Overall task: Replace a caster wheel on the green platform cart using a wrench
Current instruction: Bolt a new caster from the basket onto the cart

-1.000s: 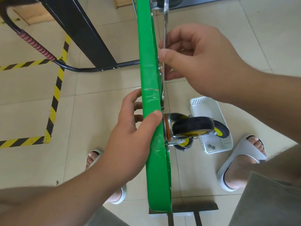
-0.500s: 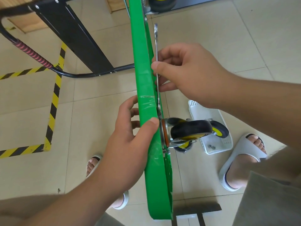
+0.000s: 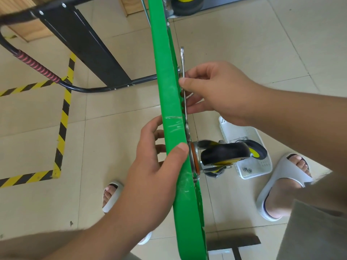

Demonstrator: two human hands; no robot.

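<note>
Right fingers [image 3: 196,106] pinch wrench [image 3: 182,57] over tiled floor [image 3: 244,44].

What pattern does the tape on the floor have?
Yellow and black diagonal stripes. The floor tape shows best in the head view, the only one.

The left hand [image 3: 154,177] reaches in from the lower left on a bare forearm. Its thumb lies across the edge of the upended green platform cart [image 3: 163,62] and its fingers wrap behind it. The right hand [image 3: 221,91] comes in from the right, thumb and curled fingers pinching the shaft of a slim silver metal wrench [image 3: 182,59].
</note>
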